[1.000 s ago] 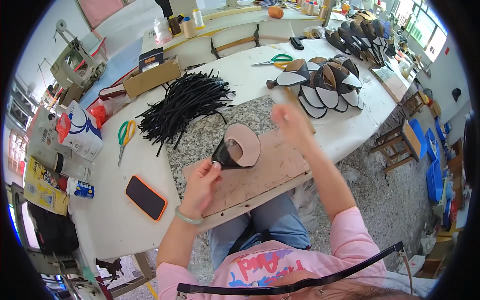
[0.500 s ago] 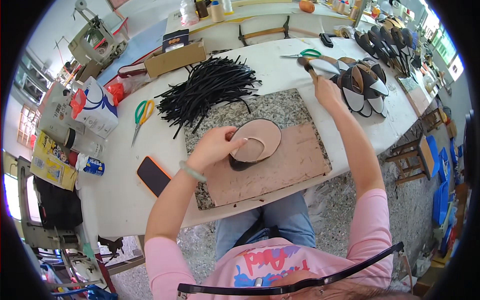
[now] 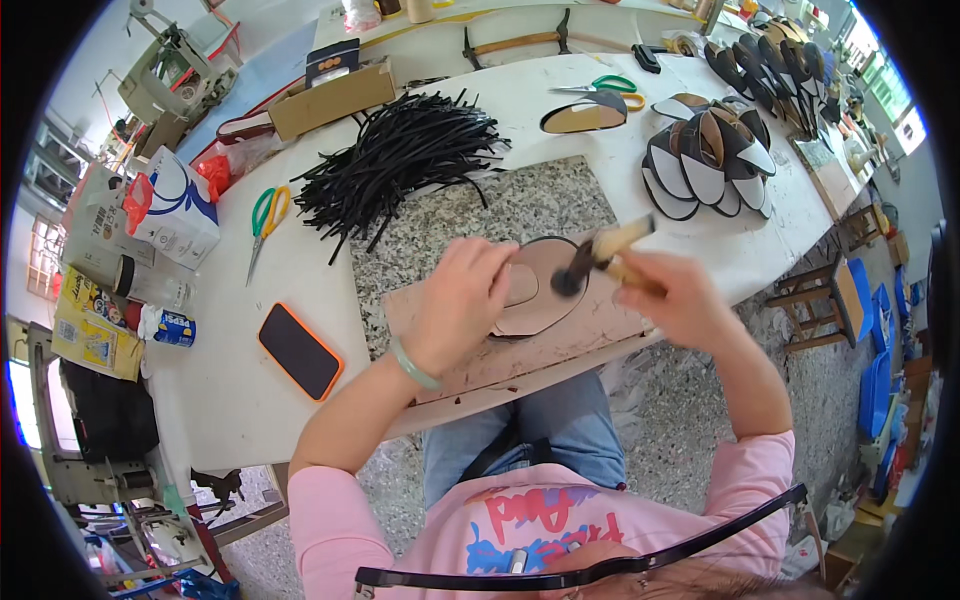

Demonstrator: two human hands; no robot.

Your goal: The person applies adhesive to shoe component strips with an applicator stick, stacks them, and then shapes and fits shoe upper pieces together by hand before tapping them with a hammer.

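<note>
A pale-lined shoe upper (image 3: 545, 312) with a dark edge and a cut-out lies on a brownish board (image 3: 455, 375), which rests on a speckled stone slab (image 3: 480, 210). The fingers of my left hand (image 3: 460, 305) are curled together on the upper's left side, pressing it down. My right hand (image 3: 680, 300) is closed round the wooden handle of a hammer (image 3: 580, 268). The hammer's dark round face is over the upper's right part; motion blur hides whether they touch. Beyond the slab sits a pile of black strips (image 3: 400, 165).
Stacked shoe uppers (image 3: 705, 165) stand at the right, and a single upper (image 3: 585, 115) lies near green-and-orange scissors (image 3: 605, 88). At the left are other scissors (image 3: 265, 225), a phone (image 3: 301, 350) and a can (image 3: 175, 328). A cardboard box (image 3: 335, 98) stands farther back.
My right hand has brought the hammer from beside the stacked uppers to above the upper on the board. My left hand has shifted further onto the upper, which now lies flatter.
</note>
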